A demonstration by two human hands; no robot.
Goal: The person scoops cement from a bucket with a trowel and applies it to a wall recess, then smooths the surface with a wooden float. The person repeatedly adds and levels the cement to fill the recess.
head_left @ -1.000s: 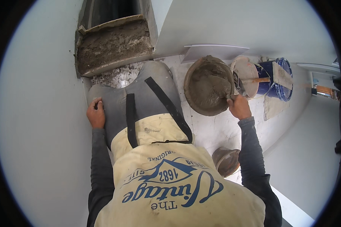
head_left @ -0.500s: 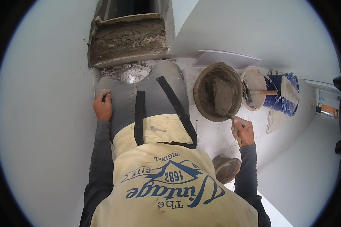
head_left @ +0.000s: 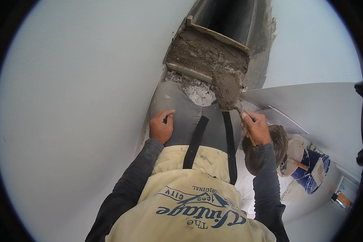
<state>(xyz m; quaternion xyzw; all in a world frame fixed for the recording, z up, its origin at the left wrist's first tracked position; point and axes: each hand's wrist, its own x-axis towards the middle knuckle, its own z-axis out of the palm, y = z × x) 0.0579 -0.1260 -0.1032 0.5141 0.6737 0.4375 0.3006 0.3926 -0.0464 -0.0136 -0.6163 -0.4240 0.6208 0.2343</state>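
My right hand [head_left: 257,127] grips the handle of a trowel [head_left: 239,108]. A heap of wet grey mortar [head_left: 226,88] covers the trowel's blade, which is held near the front edge of a mortar-covered ledge [head_left: 207,50]. Whether the heap touches the ledge, I cannot tell. Over my thigh, by the wall, my left hand [head_left: 162,126] is loosely closed with thumb and forefinger together and nothing visible in it. Partly behind my right forearm stands a mortar bucket [head_left: 251,159].
A wooden strip [head_left: 220,35] edges the back of the ledge, with a dark opening beyond. At right are a pale bucket [head_left: 293,155], a blue bucket [head_left: 310,171] and a white panel [head_left: 288,119] leaning on the wall. Mortar crumbs [head_left: 195,90] litter the floor before my knees.
The trowel has come out of the mortar bucket with a load and moved over toward the ledge. My view has turned, shifting the ledge rightward in the picture. My left hand stays by my thigh.
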